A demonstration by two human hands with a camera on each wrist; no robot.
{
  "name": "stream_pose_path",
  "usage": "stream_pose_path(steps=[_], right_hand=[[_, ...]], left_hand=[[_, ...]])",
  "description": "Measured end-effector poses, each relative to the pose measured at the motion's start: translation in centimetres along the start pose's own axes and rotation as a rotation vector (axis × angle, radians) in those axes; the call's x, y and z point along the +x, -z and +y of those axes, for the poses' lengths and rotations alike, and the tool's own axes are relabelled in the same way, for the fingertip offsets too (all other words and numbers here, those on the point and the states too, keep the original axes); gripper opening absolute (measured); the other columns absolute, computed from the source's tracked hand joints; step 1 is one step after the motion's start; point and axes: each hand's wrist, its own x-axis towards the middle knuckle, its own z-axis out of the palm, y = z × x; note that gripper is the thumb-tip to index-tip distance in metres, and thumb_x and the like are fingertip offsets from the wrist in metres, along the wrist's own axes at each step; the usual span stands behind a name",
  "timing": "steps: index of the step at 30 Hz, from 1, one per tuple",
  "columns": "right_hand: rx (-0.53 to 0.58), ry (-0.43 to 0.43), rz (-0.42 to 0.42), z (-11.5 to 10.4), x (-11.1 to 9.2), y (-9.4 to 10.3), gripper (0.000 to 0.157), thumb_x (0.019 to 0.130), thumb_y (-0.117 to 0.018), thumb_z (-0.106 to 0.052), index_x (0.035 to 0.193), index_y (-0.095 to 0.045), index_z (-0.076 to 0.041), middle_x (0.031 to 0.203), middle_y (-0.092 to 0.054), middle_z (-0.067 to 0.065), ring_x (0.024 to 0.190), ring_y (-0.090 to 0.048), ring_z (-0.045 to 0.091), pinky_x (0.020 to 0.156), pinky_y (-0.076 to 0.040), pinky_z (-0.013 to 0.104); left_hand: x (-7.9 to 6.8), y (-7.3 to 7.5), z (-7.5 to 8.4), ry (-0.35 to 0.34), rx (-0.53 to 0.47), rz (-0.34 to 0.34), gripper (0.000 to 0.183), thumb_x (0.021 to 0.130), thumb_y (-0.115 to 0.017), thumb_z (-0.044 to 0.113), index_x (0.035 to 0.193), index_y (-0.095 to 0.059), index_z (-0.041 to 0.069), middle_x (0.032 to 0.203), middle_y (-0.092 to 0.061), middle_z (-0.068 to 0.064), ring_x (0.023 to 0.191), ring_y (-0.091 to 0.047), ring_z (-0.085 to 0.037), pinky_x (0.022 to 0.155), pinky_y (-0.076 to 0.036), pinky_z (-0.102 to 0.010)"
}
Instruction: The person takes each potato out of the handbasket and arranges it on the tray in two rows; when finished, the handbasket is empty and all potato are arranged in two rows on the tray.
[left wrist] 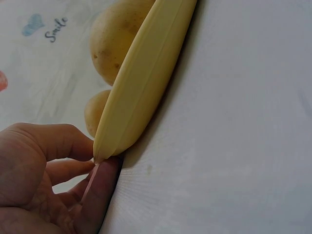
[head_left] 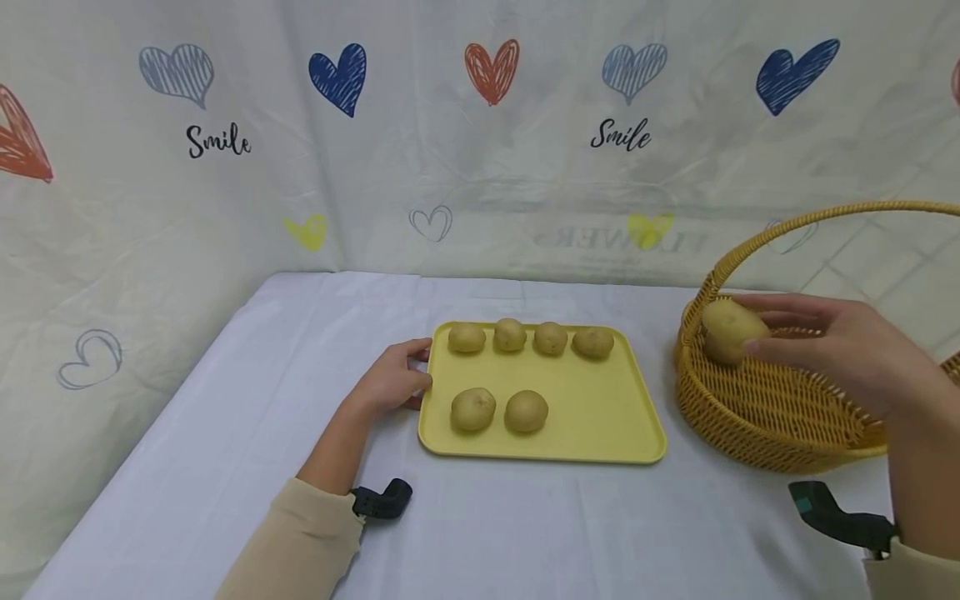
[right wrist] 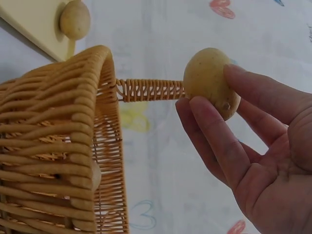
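My right hand (head_left: pixel 847 350) holds a potato (right wrist: pixel 210 80) between thumb and fingertips, above the left part of a wicker basket (head_left: pixel 750 442). Another potato (right wrist: pixel 96 175) shows partly behind the basket's rim in the right wrist view. On the left, my left hand (head_left: pixel 393 377) pinches the short edge of a yellow tray (head_left: pixel 592 437), thumb on top and fingers at its underside in the left wrist view. Several potatoes line the tray's back edge, among them an oblong one (head_left: pixel 592 342) at the right end. Two more, a left one (head_left: pixel 473 410) and a right one (head_left: pixel 527 412), lie toward the front.
The basket's tall arched handle (head_left: pixel 795 221) rises beside my right hand. A white cloth (head_left: pixel 525 533) covers the table. Behind it hangs a pale curtain (head_left: pixel 420 150) printed with hearts. Each wrist wears a black band-mounted device, such as the left one (head_left: pixel 382 500).
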Motion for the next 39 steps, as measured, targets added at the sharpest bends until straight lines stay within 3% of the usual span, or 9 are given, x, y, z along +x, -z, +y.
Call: stream_pose_path(steps=[4,6,11,15,19,22,26,33,39], right_hand=[[0.034,0.049,0.002,0.0,-0.1,-0.5,0.074,0.093,-0.073,-0.048,0.158,-0.044,-0.03,0.132,-0.058,-0.014,0.101,-0.051,-0.014,0.09,-0.049,0.028],[0.045,0.062,-0.011,-0.3,-0.3,-0.7,0.072,0.093,-0.074,-0.045,0.158,-0.045,-0.029,0.12,-0.057,-0.028,0.098,-0.053,-0.018,0.088,-0.046,0.024],[0.045,0.1,-0.041,-1.4,-0.5,-1.5,0.068,0.096,-0.072,-0.04,0.157,-0.046,-0.025,0.129,-0.057,-0.021,0.101,-0.053,-0.02,0.095,-0.045,0.033],[0.06,0.147,-0.034,-1.6,-0.1,-2.4,0.063,0.095,-0.074,-0.038,0.152,-0.051,-0.025,0.125,-0.058,-0.023,0.104,-0.056,-0.016,0.081,-0.045,0.013],[0.056,0.148,-0.05,-2.2,0.3,-3.5,0.064,0.094,-0.074,-0.041,0.152,-0.053,-0.023,0.138,-0.057,-0.005,0.104,-0.057,-0.015,0.082,-0.048,0.014],[0.057,0.125,-0.07,-2.6,0.4,-4.3,0.069,0.092,-0.075,-0.047,0.153,-0.052,-0.023,0.144,-0.055,0.006,0.103,-0.058,-0.014,0.09,-0.051,0.025],[0.047,0.131,-0.075,-3.3,0.5,-5.1,0.07,0.089,-0.076,-0.051,0.151,-0.054,-0.027,0.146,-0.056,0.007,0.113,-0.058,-0.002,0.099,-0.05,0.043],[0.102,0.197,-0.102,-3.9,0.6,-6.4,0.064,0.091,-0.078,-0.039,0.149,-0.058,-0.02,0.144,-0.057,0.012,0.117,-0.064,0.015,0.087,-0.053,0.021],[0.153,0.219,-0.133,-4.2,0.6,-7.7,0.064,0.089,-0.081,-0.03,0.147,-0.059,-0.015,0.144,-0.058,0.019,0.123,-0.065,0.036,0.088,-0.056,0.026]], left_hand=[[0.0,0.0,0.1,0.003,0.001,0.003,0.081,0.082,-0.054,-0.005,0.16,-0.036,0.007,0.145,-0.049,-0.014,0.089,-0.062,-0.019,0.069,-0.064,-0.034],[-0.1,0.0,0.1,0.003,-0.001,0.005,0.081,0.082,-0.054,-0.006,0.16,-0.037,0.006,0.145,-0.049,-0.014,0.09,-0.062,-0.019,0.069,-0.064,-0.035],[-0.2,0.0,0.3,0.004,0.002,0.012,0.081,0.082,-0.055,-0.006,0.16,-0.037,0.006,0.144,-0.049,-0.015,0.092,-0.063,-0.02,0.069,-0.064,-0.034],[-0.2,0.1,0.4,0.005,0.008,0.016,0.081,0.082,-0.055,-0.006,0.16,-0.037,0.006,0.144,-0.049,-0.015,0.092,-0.063,-0.02,0.069,-0.064,-0.034],[-0.1,0.2,0.4,-0.004,0.002,0.012,0.081,0.082,-0.054,-0.005,0.16,-0.037,0.005,0.144,-0.049,-0.015,0.09,-0.063,-0.019,0.069,-0.064,-0.034],[-0.1,0.2,0.4,-0.007,-0.008,0.004,0.081,0.082,-0.054,-0.005,0.16,-0.036,0.005,0.145,-0.049,-0.015,0.089,-0.062,-0.018,0.07,-0.064,-0.034],[-0.1,0.2,0.5,-0.009,-0.014,0.001,0.081,0.082,-0.054,-0.005,0.16,-0.035,0.006,0.146,-0.048,-0.015,0.087,-0.061,-0.018,0.069,-0.064,-0.034],[0.0,0.2,0.5,-0.011,-0.015,0.001,0.081,0.082,-0.054,-0.005,0.16,-0.036,0.006,0.146,-0.049,-0.015,0.089,-0.062,-0.019,0.07,-0.064,-0.035],[-0.1,0.0,0.2,0.008,-0.003,0.004,0.082,0.082,-0.055,-0.005,0.16,-0.035,0.005,0.145,-0.049,-0.015,0.09,-0.063,-0.018,0.07,-0.064,-0.034]])
